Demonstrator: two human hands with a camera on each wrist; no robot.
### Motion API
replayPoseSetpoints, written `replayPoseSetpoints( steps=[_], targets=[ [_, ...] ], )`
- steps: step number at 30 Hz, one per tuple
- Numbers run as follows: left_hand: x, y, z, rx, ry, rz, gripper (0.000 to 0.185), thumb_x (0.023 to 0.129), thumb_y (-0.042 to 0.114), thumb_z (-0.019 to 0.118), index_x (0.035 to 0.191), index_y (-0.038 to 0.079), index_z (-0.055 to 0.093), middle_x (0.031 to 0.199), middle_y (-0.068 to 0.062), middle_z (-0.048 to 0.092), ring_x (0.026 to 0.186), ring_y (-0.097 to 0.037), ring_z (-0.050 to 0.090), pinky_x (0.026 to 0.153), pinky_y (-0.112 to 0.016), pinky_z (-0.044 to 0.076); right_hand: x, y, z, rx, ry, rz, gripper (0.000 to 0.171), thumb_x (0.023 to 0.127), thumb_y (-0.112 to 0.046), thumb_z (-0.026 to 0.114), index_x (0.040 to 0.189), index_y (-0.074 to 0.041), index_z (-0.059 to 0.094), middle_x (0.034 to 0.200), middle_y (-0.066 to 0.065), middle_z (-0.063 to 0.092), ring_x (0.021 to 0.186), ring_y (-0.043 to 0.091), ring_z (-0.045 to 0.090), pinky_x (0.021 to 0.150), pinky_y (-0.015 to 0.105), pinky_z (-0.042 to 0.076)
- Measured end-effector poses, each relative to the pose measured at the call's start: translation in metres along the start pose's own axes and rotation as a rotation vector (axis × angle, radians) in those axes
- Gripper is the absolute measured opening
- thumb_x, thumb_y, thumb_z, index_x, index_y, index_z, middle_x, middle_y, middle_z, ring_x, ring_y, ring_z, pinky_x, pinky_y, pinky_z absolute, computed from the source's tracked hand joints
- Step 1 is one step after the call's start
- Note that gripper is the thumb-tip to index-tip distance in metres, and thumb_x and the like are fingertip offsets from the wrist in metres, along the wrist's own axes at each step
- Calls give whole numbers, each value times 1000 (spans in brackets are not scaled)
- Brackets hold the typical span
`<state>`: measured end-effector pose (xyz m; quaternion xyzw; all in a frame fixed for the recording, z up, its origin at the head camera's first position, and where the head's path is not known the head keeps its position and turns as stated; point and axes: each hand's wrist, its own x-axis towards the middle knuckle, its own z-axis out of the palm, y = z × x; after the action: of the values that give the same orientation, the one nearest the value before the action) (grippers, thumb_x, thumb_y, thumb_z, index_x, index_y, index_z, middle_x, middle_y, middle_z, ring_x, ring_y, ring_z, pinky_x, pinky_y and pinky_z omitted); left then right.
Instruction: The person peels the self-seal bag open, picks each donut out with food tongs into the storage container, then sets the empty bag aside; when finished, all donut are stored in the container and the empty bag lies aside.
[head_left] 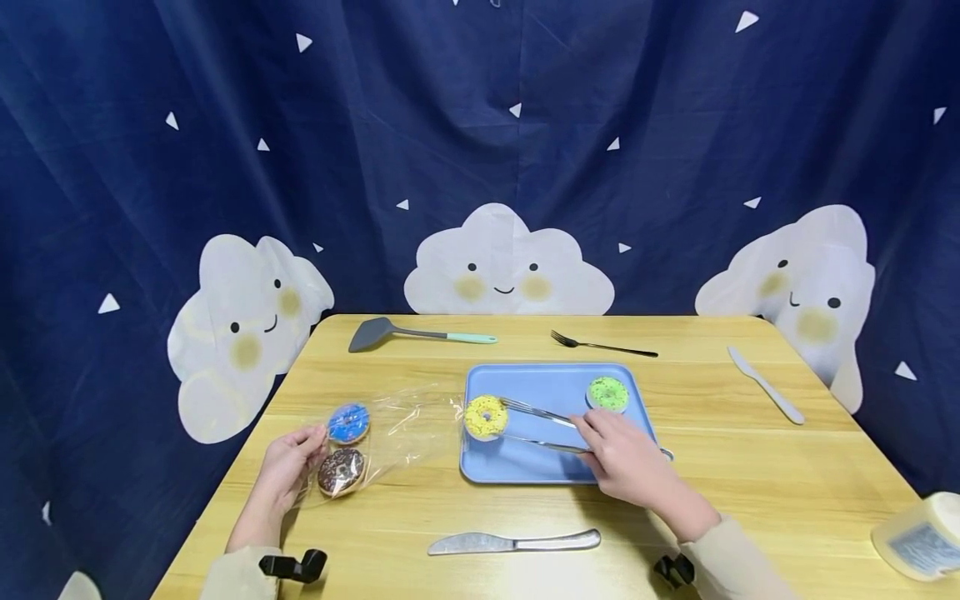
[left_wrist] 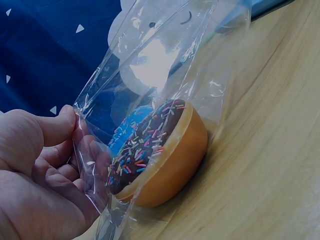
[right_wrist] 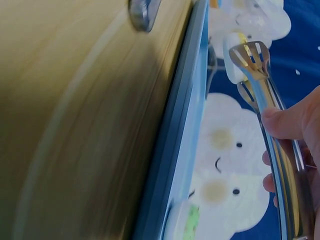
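Note:
My left hand (head_left: 288, 467) pinches the edge of a clear plastic bag (head_left: 390, 429) lying on the wooden table; in the left wrist view the thumb (left_wrist: 55, 127) grips the bag's open rim (left_wrist: 82, 150). Inside the bag lie a blue-iced donut (head_left: 348, 422) and a chocolate donut with sprinkles (head_left: 341, 471) (left_wrist: 160, 155). My right hand (head_left: 622, 458) grips metal tongs (head_left: 540, 425) (right_wrist: 272, 130), whose tips clamp a yellow donut (head_left: 486, 416) at the left edge of a blue tray (head_left: 525, 471). A green donut (head_left: 608, 393) sits at the tray's far right corner.
A table knife (head_left: 513, 542) lies near the front edge. At the back lie a grey spatula (head_left: 416, 335) and a black fork (head_left: 603, 345). A white plastic knife (head_left: 765, 385) is at the right, and a pale container (head_left: 918, 537) at the front right corner.

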<state>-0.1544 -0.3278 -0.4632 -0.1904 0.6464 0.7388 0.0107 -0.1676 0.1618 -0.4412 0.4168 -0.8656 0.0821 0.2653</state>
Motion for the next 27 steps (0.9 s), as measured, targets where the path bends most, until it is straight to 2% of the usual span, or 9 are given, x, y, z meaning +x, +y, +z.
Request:
replayPoseSetpoints(
  steps=[2,5,7,9,10,16,19,27],
  targets=[
    [0,0,0,-1,0,2,18,92,17,59,102,3,62,78,3,61,71,-5,58,70,-18,51,-9,5,-4,7,19,2,49,75,-16,71,116,6,57,97,11,55,85,26,54,76,41,49],
    [1,-1,1,-6,-1,2,16,92,17,60,100,4,62,78,3,61,71,-5,58,71,-18,51,-24,13,-9,12,43,20,42,90,-25,56,117,7,56,99,13,56,84,26,54,72,42,49],
    [1,-1,1,-7,0,2,15,92,17,60,99,4,62,78,2,61,71,-6,58,71,-18,51,-32,19,-14,12,57,38,48,97,-33,41,117,8,56,97,12,55,81,26,52,69,42,48],
    [1,-1,1,-3,1,-1,15,92,18,60,98,5,62,77,2,61,70,-6,58,70,-18,51,-40,23,-18,5,73,60,57,98,-38,28,116,8,57,95,11,54,78,25,51,66,41,47],
    [1,-1,1,1,1,-1,15,92,18,60,98,4,62,77,2,61,70,-6,58,70,-18,51,-43,25,-20,2,78,68,59,98,-38,26,115,8,57,93,11,53,76,24,50,65,41,46],
    [1,-1,1,19,2,-6,17,92,19,60,100,4,61,78,2,62,72,-7,59,71,-19,51,-61,34,-32,-5,81,109,54,96,-34,28,113,7,59,88,6,51,70,17,45,58,34,43],
    [1,-1,1,25,-4,-3,19,92,20,61,102,4,61,79,3,62,73,-6,59,72,-19,51,-72,37,-37,-12,71,136,55,95,-36,27,113,4,59,86,3,51,68,13,42,55,30,40],
    [1,-1,2,30,-6,-13,21,92,20,60,105,3,60,79,2,62,72,-6,59,71,-18,51,-96,42,-46,-63,84,173,62,96,-44,24,108,4,61,86,3,53,65,12,42,54,32,41]
  ],
)
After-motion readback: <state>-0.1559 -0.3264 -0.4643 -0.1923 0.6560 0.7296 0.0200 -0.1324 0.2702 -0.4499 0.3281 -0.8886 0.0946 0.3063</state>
